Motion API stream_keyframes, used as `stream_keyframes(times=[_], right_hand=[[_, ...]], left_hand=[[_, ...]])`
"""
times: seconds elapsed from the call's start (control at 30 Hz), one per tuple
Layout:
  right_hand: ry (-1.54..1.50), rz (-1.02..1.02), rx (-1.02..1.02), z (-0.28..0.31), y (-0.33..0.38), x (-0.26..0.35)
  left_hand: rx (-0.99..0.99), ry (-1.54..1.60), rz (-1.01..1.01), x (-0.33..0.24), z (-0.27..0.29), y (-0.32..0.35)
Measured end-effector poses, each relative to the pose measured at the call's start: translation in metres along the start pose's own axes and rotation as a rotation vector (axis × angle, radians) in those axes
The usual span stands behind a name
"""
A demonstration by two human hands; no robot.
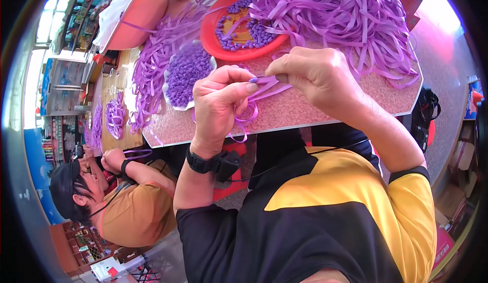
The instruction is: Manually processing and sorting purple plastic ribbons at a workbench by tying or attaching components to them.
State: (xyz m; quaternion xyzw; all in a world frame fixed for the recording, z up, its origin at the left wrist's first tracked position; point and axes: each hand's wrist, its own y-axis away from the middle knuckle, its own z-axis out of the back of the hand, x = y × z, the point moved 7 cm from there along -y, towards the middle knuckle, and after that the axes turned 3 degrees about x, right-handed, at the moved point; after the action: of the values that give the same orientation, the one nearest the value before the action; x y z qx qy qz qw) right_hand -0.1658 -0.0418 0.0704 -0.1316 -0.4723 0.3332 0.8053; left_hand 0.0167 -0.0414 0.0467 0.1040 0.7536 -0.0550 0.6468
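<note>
Both hands, left hand [221,100] and right hand [310,74], pinch one purple ribbon [264,85] at centre frame; a loose grip might let it slide off the table [315,107].

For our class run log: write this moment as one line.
left hand: pinches purple ribbon | right hand: pinches same ribbon | nearby: bead dish, red tray

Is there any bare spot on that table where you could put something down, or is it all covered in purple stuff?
Bare speckled tabletop shows along the near edge, below the right hand, and at the right corner beside the ribbon heap. The far side is crowded: red tray, white dish of beads, loose strips. The left hand pinches a ribbon.
</note>
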Motion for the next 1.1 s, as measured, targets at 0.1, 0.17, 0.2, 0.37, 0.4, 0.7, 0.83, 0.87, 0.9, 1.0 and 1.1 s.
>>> stream_keyframes(times=[0.1,0.17,0.2,0.37,0.4,0.7,0.83,0.87,0.9,1.0,1.1], right_hand=[[0.075,0.067,0.031,0.001,0.004,0.004],[0.033,0.011,-0.036,0.003,0.005,-0.001],[-0.014,-0.035,-0.106,0.007,0.006,-0.006],[-0.306,-0.095,-0.180,0.057,0.011,-0.030],[-0.342,-0.054,-0.214,0.075,0.014,-0.030],[-0.503,-0.311,-0.374,0.093,0.035,-0.077],[-0.410,-0.221,-0.418,0.096,0.033,-0.069],[-0.410,-0.220,-0.420,0.097,0.034,-0.069],[-0.388,-0.236,-0.394,0.095,0.033,-0.068],[-0.362,-0.238,-0.392,0.095,0.036,-0.070],[-0.384,-0.243,-0.422,0.097,0.038,-0.069]], left_hand=[[0.000,-0.090,0.036,0.001,-0.015,-0.002],[0.023,-0.062,0.066,0.004,-0.025,-0.005],[0.037,-0.053,0.073,0.005,-0.031,-0.007],[-0.034,-0.284,0.056,0.000,-0.050,-0.016],[-0.019,-0.425,0.032,-0.001,-0.056,-0.019],[0.100,-0.999,-0.277,0.016,-0.117,-0.074],[0.115,-1.200,-0.456,0.026,-0.137,-0.096],[0.115,-1.202,-0.457,0.027,-0.137,-0.101],[0.128,-1.161,-0.410,0.028,-0.133,-0.105],[0.164,-0.701,-0.181,0.020,-0.121,-0.102],[0.082,-0.328,0.033,-0.008,-0.091,-0.090]])
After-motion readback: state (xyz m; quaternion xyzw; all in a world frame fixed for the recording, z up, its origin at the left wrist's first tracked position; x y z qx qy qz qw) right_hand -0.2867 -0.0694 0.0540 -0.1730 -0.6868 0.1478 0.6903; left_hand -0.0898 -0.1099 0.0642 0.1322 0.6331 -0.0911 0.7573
